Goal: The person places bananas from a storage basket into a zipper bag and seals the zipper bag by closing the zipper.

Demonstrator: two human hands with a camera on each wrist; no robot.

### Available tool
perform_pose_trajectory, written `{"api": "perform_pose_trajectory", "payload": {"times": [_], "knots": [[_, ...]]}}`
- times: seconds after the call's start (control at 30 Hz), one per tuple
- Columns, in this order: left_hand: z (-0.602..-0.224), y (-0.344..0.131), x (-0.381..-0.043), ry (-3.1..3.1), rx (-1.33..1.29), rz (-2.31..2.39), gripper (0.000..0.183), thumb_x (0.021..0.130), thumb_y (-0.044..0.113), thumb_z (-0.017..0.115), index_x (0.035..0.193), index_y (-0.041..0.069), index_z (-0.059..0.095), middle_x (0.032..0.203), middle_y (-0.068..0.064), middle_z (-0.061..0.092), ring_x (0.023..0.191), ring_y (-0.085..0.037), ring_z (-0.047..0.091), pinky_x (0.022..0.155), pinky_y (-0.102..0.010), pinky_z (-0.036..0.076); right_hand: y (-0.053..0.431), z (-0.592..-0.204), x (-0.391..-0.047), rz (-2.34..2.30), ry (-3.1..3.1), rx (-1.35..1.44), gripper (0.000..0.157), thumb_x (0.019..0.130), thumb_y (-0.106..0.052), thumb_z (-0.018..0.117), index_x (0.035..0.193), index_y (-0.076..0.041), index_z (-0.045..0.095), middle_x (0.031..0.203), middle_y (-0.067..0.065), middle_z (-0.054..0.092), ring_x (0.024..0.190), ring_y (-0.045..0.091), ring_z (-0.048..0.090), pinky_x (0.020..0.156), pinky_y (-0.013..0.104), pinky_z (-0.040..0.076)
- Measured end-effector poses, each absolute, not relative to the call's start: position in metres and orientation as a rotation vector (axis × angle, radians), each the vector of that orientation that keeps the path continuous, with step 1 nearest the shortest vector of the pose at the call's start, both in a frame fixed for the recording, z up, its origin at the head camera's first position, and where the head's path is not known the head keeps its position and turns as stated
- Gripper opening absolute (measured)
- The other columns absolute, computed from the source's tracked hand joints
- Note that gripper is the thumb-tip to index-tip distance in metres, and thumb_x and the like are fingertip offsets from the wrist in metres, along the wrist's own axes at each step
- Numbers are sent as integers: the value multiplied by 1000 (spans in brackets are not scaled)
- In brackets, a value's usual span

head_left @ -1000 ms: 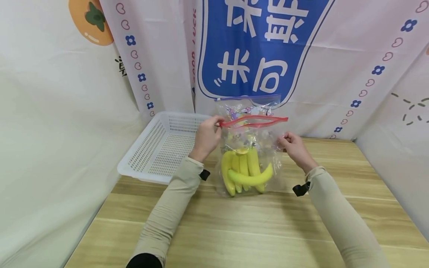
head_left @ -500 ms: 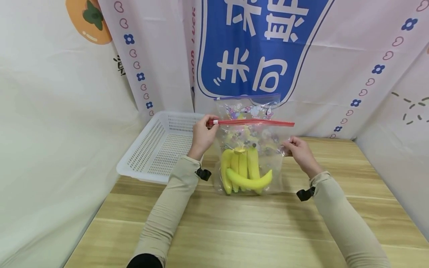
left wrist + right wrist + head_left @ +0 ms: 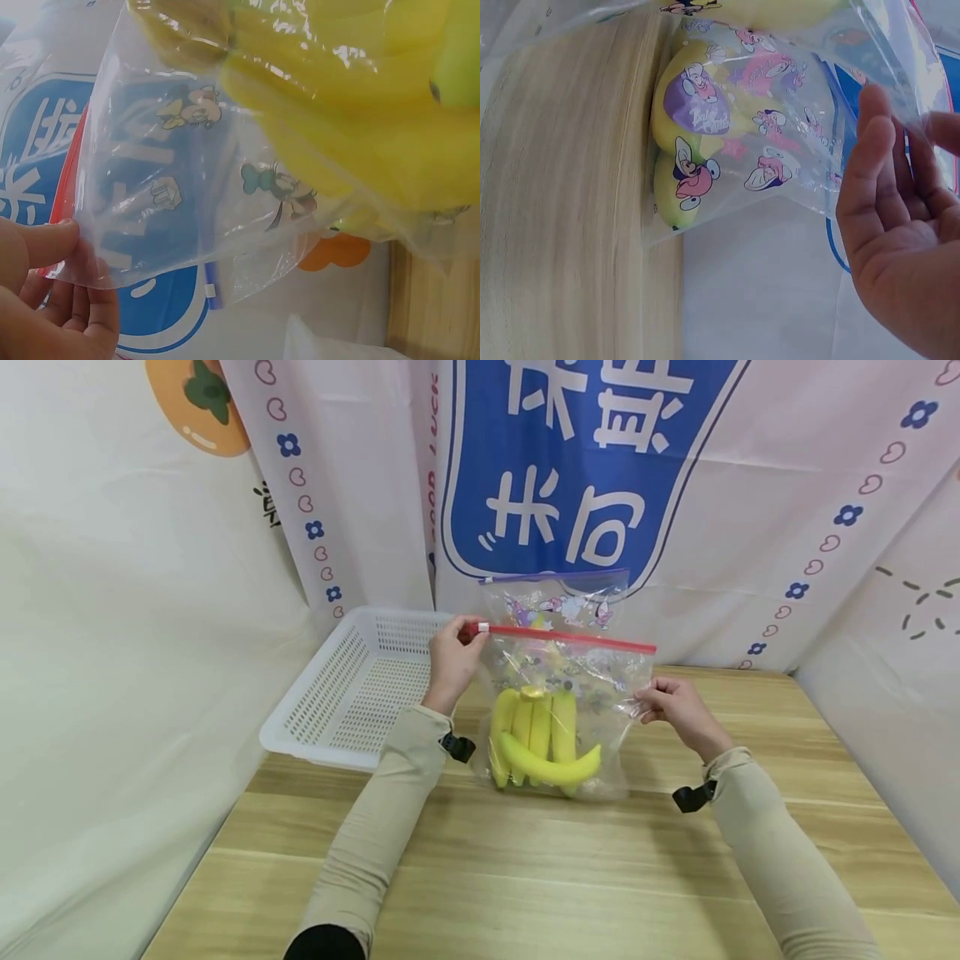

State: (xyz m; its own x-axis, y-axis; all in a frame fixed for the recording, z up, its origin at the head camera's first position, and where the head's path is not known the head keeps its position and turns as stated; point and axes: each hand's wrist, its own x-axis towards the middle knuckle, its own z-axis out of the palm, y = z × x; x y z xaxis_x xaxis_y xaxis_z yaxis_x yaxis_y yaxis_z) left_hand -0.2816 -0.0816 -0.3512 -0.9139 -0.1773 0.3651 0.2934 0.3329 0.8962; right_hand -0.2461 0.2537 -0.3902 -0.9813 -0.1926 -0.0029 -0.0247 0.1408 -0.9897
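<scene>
A clear zip bag (image 3: 603,693) with a red zip strip (image 3: 570,637) stands upright on the table, with several yellow bananas (image 3: 551,768) inside. At the strip's left end, by the white slider (image 3: 483,627), my left hand (image 3: 452,667) pinches the bag's top corner; the left wrist view shows thumb and fingers (image 3: 101,319) on the plastic. My right hand (image 3: 684,712) pinches the right side edge below the strip. Behind stands a second clear bag (image 3: 577,606) with a blue-purple zip. Through its printed side the right wrist view shows rounded yellow things (image 3: 676,187).
A white perforated plastic basket (image 3: 288,727) stands at the left, close to my left forearm. The wooden table (image 3: 555,877) reaches back to a printed cloth (image 3: 750,468) hanging behind the bags. Pale cloth also hangs at both sides.
The red zip strip was bowed apart and now lies straight, its right end slanting down. My right hand has moved right and slightly down; the bag is stretched flatter, and the bananas shifted slightly left.
</scene>
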Motion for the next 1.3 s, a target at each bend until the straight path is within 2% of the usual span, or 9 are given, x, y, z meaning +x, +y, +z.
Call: {"api": "perform_pose_trajectory", "payload": {"times": [0.2, 0.5, 0.73, 0.9, 1.03, 1.1, 1.2, 1.3], "knots": [[-357, -77, -284, -2125, -29, -1738, 14, 86, 10, 70, 91, -2, 64, 88, -12, 64, 77, -15, 57, 63, -20, 47, 259, -392, -249, -1931, 2258, -237, 15, 92, -11, 61, 82, 0, 59, 72, 1, 60, 63, 10, 58, 62, 27, 55], [-359, -65, -284, -2053, -99, -1985, 17, 95, 3, 56, 106, -7, 63, 101, -18, 64, 90, -19, 61, 79, -23, 53, 273, -399, -254, -1818, 2226, -297, 14, 92, -6, 59, 79, -1, 62, 74, 2, 64, 64, 11, 60, 61, 26, 54], [-361, -57, -286, -1940, -91, -2143, 14, 94, 0, 54, 105, -8, 58, 94, -15, 62, 85, -18, 61, 79, -27, 54, 283, -393, -255, -1721, 2202, -327, 14, 95, -14, 56, 86, -4, 60, 81, 2, 64, 73, 15, 64, 67, 30, 55], [-360, -53, -286, -1976, -110, -2121, 15, 95, 3, 54, 106, -7, 59, 96, -15, 63, 83, -15, 61, 78, -26, 54, 279, -385, -258, -1632, 2346, -291, 34, 98, -29, 52, 102, 5, 52, 93, 8, 61, 83, 17, 62, 71, 33, 54], [-360, -50, -284, -2000, -102, -2084, 17, 95, 5, 55, 107, -6, 60, 97, -17, 65, 80, -14, 61, 74, -25, 54, 270, -376, -260, -1514, 2547, -214, 51, 98, -38, 48, 118, 9, 42, 108, 17, 51, 95, 23, 54, 78, 33, 52], [-360, -49, -284, -1989, -103, -2092, 17, 95, 5, 55, 107, -6, 60, 96, -18, 65, 79, -14, 62, 73, -25, 54, 264, -370, -261, -1492, 2658, -158, 53, 99, -35, 47, 124, 11, 40, 114, 21, 47, 101, 29, 49, 82, 34, 49], [-361, -47, -284, -1973, -111, -2107, 16, 95, 5, 56, 107, -6, 59, 95, -20, 66, 78, -15, 63, 72, -25, 55, 253, -359, -261, -1503, 2803, -93, 46, 99, -23, 45, 129, 12, 38, 121, 26, 45, 110, 35, 44, 90, 41, 43], [-361, -46, -283, -1973, -105, -2106, 14, 94, 6, 57, 105, -4, 59, 93, -17, 67, 78, -14, 64, 72, -24, 55, 239, -344, -259, -1496, 2911, -68, 41, 96, -15, 42, 130, 8, 42, 125, 25, 46, 114, 35, 43, 95, 47, 39]]}}
